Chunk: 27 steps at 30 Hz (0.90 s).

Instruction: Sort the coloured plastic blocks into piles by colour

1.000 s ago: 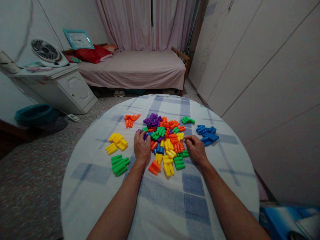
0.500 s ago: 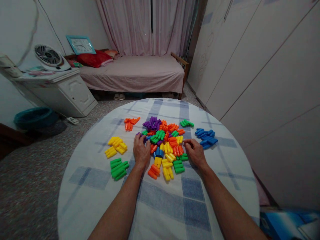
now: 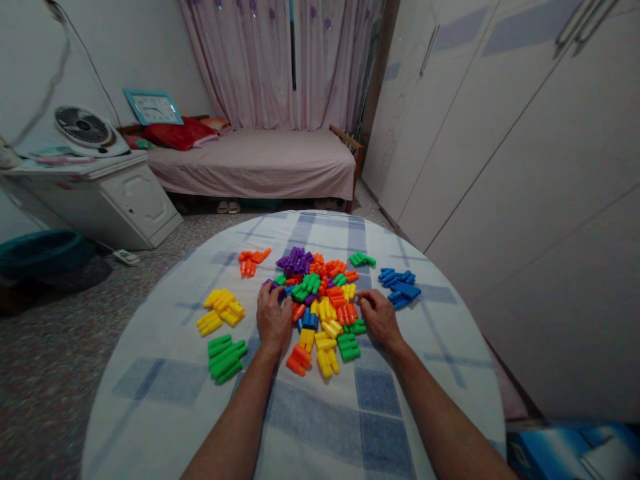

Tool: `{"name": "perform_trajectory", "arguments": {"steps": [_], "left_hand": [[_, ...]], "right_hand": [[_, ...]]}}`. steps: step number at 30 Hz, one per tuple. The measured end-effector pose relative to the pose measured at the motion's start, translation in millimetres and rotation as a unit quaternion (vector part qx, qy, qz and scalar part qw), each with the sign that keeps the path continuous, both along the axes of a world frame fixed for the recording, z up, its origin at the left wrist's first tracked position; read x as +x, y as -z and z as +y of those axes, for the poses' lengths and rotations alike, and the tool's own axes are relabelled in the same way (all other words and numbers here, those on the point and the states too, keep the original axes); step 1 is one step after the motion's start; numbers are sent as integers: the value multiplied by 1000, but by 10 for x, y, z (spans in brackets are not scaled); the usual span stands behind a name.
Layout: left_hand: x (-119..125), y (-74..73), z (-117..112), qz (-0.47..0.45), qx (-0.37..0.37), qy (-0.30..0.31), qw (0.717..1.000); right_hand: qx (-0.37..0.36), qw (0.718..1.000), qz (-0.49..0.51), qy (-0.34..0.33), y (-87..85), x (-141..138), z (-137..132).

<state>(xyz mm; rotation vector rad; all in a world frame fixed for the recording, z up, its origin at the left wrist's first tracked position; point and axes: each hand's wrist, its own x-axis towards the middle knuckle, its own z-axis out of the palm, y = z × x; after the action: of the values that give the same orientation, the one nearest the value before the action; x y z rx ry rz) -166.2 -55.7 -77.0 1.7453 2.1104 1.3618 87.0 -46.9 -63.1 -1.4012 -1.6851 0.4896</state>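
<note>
A heap of mixed coloured plastic blocks (image 3: 326, 301) lies in the middle of a round table with a blue-checked cloth (image 3: 320, 413). My left hand (image 3: 273, 315) rests palm down at the heap's left edge, its fingers curled over a purple block (image 3: 268, 284). At the heap's right edge my right hand (image 3: 379, 318) has its fingers curled in beside red and green blocks; what they hold is hidden. Sorted groups lie around the heap: yellow (image 3: 220, 310), green (image 3: 226, 350), orange (image 3: 250, 260), blue (image 3: 399, 283) and a small green one (image 3: 361, 259).
Beyond the table stand a bed with a pink cover (image 3: 255, 163), a white cabinet (image 3: 100, 197) with a fan (image 3: 85, 127) on it, and a teal basin (image 3: 40, 243) on the floor. Wardrobe doors (image 3: 500, 147) run along the right. A blue box (image 3: 575, 447) sits at the lower right.
The view has tilted, so table and heap sit lower and further left in the picture. Both hands stay at the heap's edges; the right one has edged slightly toward it.
</note>
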Motion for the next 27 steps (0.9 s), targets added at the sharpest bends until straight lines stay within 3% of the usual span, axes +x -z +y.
{"name": "perform_trajectory", "arguments": {"steps": [6, 11, 14, 17, 22, 27], "left_hand": [[-8, 20, 8, 0, 5, 3, 1000], [-7, 35, 9, 3, 3, 1, 1000], [-3, 39, 15, -9, 11, -2, 1000], [2, 36, 24, -13, 11, -2, 1000], [2, 32, 31, -10, 10, -2, 1000], [-4, 41, 26, -5, 3, 0, 1000]], "right_hand": [[1, 1000, -5, -11, -172, -31, 72], [47, 998, -39, -26, -349, -39, 406], [55, 997, -49, -14, -366, -24, 633], [50, 996, -57, -44, -363, -74, 756], [43, 990, -58, -120, -376, -292, 748], [37, 996, -48, -69, -319, -263, 625]]}}
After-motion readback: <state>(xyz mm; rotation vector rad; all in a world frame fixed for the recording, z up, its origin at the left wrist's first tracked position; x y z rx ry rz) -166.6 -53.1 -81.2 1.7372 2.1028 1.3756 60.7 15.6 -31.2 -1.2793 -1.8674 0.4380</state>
